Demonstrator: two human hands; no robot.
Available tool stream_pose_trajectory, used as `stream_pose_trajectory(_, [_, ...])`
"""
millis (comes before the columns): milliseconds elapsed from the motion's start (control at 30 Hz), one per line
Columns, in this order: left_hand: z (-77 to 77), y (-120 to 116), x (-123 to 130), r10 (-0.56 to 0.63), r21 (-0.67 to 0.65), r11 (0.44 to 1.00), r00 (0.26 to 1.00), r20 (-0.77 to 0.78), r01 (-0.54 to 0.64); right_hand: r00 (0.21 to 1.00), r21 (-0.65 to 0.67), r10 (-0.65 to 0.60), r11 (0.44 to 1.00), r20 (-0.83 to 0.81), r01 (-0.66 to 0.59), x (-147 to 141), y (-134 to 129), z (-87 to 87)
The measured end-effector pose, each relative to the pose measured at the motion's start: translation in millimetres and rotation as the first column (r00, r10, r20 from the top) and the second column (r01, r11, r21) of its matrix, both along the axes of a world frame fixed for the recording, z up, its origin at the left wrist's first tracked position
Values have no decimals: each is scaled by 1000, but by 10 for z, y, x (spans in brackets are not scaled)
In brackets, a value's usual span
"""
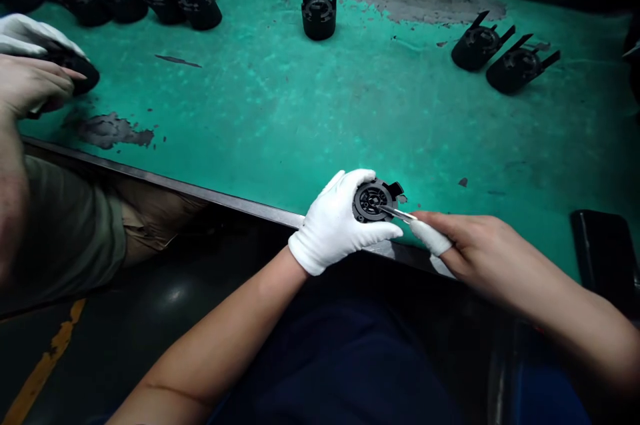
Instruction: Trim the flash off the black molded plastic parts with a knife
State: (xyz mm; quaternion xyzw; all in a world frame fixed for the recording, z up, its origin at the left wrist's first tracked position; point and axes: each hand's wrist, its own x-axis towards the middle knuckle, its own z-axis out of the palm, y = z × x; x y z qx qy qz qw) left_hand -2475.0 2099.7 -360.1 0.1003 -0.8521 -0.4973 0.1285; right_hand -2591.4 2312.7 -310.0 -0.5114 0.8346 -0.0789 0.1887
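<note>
My left hand, in a white glove, is wrapped round a round black plastic part at the table's near edge. The part's open face, with rings and ribs inside, is turned up toward me, and a tab sticks out at its far right. My right hand, with white covering on the thumb, is closed on a slim metal tool whose kind I cannot make out, perhaps a blade or tweezers. The tool's tip reaches into the face of the black part.
Similar black parts with upright prongs stand on the green table: one part at the back middle, two parts at right. Several more crowd the back left. A co-worker's hands hold one at left. A dark flat object lies at right.
</note>
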Motion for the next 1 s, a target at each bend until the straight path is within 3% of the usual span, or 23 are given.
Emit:
stream_pose_trajectory(100, [-3,17,10,27,7,1000,1000,6,-27,998,-46,-18,999,60,20,66,54,-10])
stream_pose_trajectory(200, [-29,41,7,38,4,999,999,-17,-38,992,-145,-122,982,-6,120,129,77,-46])
stream_pose_trajectory(333, [-51,84,-2,83,-7,997,995,-49,-83,984,-154,-165,976,-67,153,278,47,-159])
stream_pose_trajectory(533, [-32,129,8,127,-23,992,991,-37,-128,965,-157,-141,971,219,178,344,12,-171])
stream_pose_trajectory(633, [-42,138,7,128,-33,991,991,-49,-130,947,-205,-190,947,258,246,240,15,-137])
stream_pose_trajectory(767, [-61,138,-7,116,-44,992,991,-63,-119,967,-183,-247,949,70,256,136,-21,-171])
stream_pose_trajectory(900, [-62,133,-18,106,-45,993,993,-58,-109,962,-180,-203,969,-183,170,111,-50,-214])
stream_pose_trajectory(1000, [-60,132,-20,91,-46,995,994,-59,-94,946,-171,-165,978,-278,120,98,-51,-206])
